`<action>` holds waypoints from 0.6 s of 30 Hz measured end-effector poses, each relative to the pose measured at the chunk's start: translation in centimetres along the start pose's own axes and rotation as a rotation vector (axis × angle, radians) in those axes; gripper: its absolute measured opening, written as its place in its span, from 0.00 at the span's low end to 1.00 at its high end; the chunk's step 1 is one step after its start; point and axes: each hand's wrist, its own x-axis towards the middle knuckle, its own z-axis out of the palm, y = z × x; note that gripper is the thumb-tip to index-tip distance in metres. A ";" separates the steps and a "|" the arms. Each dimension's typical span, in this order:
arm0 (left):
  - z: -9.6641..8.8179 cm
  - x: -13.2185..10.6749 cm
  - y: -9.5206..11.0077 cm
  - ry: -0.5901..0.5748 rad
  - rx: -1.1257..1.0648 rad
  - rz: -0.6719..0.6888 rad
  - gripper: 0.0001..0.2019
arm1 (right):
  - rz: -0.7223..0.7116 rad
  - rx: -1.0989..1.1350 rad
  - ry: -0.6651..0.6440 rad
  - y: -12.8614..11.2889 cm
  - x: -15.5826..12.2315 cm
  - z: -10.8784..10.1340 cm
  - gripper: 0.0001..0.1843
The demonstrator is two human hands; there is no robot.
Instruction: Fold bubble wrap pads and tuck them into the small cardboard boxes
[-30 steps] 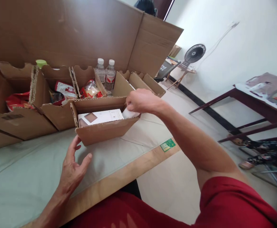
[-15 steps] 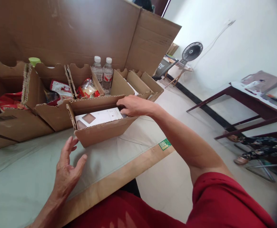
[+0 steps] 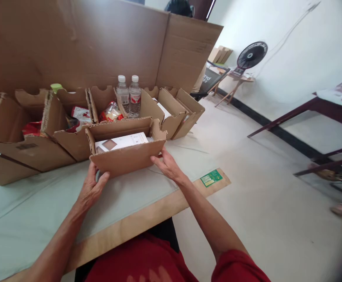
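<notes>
A narrow open-topped cardboard box [image 3: 130, 159] stands near the front of the table, directly before me. Inside it lies a white carton [image 3: 126, 141] with a brown diamond mark, and something clear and partly hidden sits at its right end. My left hand [image 3: 92, 187] holds the box's lower left corner, thumb on the front and fingers round the end. At the opposite end my right hand [image 3: 169, 165] grips the lower right corner, thumb in front, with its other fingers partly hidden.
Behind stands a row of cardboard bins [image 3: 68, 143] with red-and-white packets. Two water bottles [image 3: 134, 98] rise among them, before a tall cardboard panel [image 3: 115, 51]. The table's wooden edge [image 3: 147, 213] runs close to me. A fan [image 3: 251, 55] and dark table [image 3: 288, 111] are at right.
My right hand has come out of the box and moved down to its right end. My left hand has closed on the left corner. The view has shifted slightly.
</notes>
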 end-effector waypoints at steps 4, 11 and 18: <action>1.7 -0.3 1.8 0.045 -0.005 0.011 0.34 | 0.003 0.046 0.120 -1.1 -0.7 -0.1 0.27; -0.2 -2.1 9.0 0.181 0.027 0.156 0.23 | -0.136 0.094 0.276 -6.5 -2.5 -3.4 0.20; 2.4 1.4 15.1 0.290 -0.059 0.425 0.26 | -0.317 0.023 0.435 -10.5 -0.8 -8.3 0.24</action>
